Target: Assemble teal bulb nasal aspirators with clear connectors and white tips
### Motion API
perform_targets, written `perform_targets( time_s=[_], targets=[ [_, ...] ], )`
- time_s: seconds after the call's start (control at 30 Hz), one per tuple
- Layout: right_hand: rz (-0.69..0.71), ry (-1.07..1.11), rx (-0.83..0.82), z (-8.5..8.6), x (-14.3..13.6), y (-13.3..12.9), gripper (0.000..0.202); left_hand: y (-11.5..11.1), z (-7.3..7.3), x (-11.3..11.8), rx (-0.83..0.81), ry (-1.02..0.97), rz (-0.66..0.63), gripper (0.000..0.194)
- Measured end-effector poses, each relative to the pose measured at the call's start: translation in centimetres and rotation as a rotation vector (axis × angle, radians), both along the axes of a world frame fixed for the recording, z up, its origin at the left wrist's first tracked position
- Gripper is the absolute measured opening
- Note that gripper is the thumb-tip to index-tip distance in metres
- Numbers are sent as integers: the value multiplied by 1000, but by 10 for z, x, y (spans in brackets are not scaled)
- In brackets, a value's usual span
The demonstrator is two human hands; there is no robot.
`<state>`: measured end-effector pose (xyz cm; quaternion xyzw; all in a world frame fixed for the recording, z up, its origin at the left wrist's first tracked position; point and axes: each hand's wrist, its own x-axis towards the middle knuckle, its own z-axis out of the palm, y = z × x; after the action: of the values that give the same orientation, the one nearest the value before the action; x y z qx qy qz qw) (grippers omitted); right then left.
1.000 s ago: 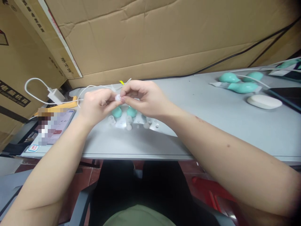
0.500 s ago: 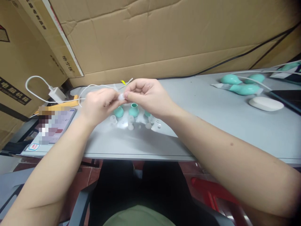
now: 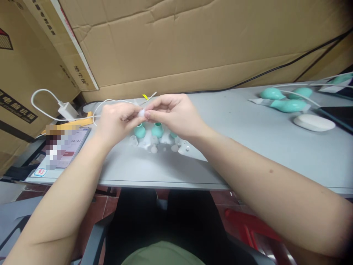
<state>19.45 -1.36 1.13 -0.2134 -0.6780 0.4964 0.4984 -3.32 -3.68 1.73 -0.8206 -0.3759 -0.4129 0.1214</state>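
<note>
Above the desk, my left hand (image 3: 117,119) and my right hand (image 3: 173,114) meet fingertip to fingertip. Both pinch a small whitish, translucent plastic piece (image 3: 141,113), mostly covered by the fingers. Just below them stand teal squeeze bulbs with open necks: a left bulb (image 3: 139,131), a middle bulb (image 3: 157,130), and a right one (image 3: 173,134) largely hidden behind my right hand. In front of the bulbs lie clear plastic cups (image 3: 134,140), pale discs (image 3: 153,148) and small rings (image 3: 187,148).
Left on the grey desk (image 3: 220,154) are a phone (image 3: 70,147), partly pixelated, a white charger (image 3: 67,111) and a yellow object (image 3: 74,120). To the right lie more teal bulbs (image 3: 289,105), a white rounded case (image 3: 314,122) and cables. Cardboard (image 3: 179,48) rises behind.
The view has shifted very slightly. Both hands keep their pinch on the small plastic piece, with only slight finger movement; the parts on the desk stay in place.
</note>
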Motion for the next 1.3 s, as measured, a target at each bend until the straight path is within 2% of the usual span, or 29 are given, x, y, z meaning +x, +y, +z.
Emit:
perform_targets(
  time_s=[0.2,0.4,0.53,0.63,0.77,0.87,1.0,1.13,1.3],
  targets=[
    [-1,49,-75,5,3,-2,18,-3,1,1,14,-60,-86,16],
    [20,87,-123,8,2,-1,22,-3,-4,3,6,-195,-137,16],
    [-25,72,-80,7,0,-2,16,-5,-2,2,-47,-225,-119,17],
    [-100,9,36,5,0,-3,11,-13,10,-10,-100,-219,-118,18],
    [-147,-268,390,3,1,-10,13,-27,36,-39,-440,-84,-137,19],
    [-91,-587,608,1,-1,-17,17,-32,45,-54,-657,39,-163,14],
    [-2,-876,731,-1,-4,-24,21,-30,35,-50,-830,228,-143,10],
    [50,-972,757,-5,-4,-24,24,-33,21,-37,-778,320,-124,13],
    [50,-970,822,-11,-5,-24,27,-40,15,-27,-692,325,-109,19]
  ],
)
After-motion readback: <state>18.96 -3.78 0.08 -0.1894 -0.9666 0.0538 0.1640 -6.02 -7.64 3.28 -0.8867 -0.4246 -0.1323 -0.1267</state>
